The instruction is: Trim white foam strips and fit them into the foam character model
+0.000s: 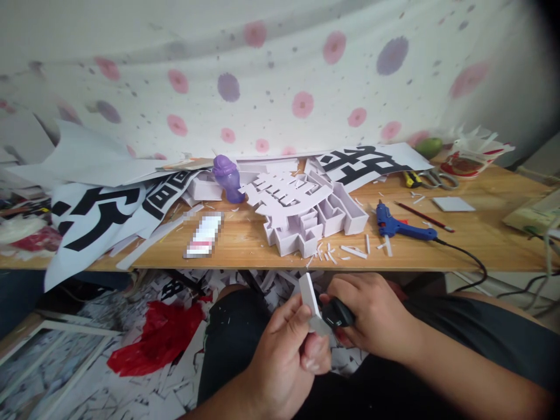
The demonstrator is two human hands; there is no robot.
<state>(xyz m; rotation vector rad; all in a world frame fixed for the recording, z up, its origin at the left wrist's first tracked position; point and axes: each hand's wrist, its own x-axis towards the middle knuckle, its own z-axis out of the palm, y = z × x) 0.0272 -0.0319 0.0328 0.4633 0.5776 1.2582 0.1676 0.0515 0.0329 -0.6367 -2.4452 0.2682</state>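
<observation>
A long wooden table runs from side to side, backed by a pale cloth with pink and purple dots. Large white sheets printed with black characters cover its left end and spill over the front edge, and another printed sheet lies at the back, right of the middle. In the centre of the table stands a white foam-board model built of walled compartments, with small white offcuts scattered along the front edge beside it. A purple bottle stands just behind the model's left side. Toward the right lies a blue glue gun, its black cord trailing off the front edge, with a red pencil just behind it and a small white square further right. At the back right corner are scissors, a red-and-white cup and a green fruit. On the floor under the table lie paper scraps and a red plastic bag.

Below the table's front edge, over the person's lap, the left hand is closed around a narrow white foam strip, thumb and fingers pinching its lower part so that it stands nearly upright. The right hand is closed around a small black tool, whose tip touches the strip near the left thumb.
</observation>
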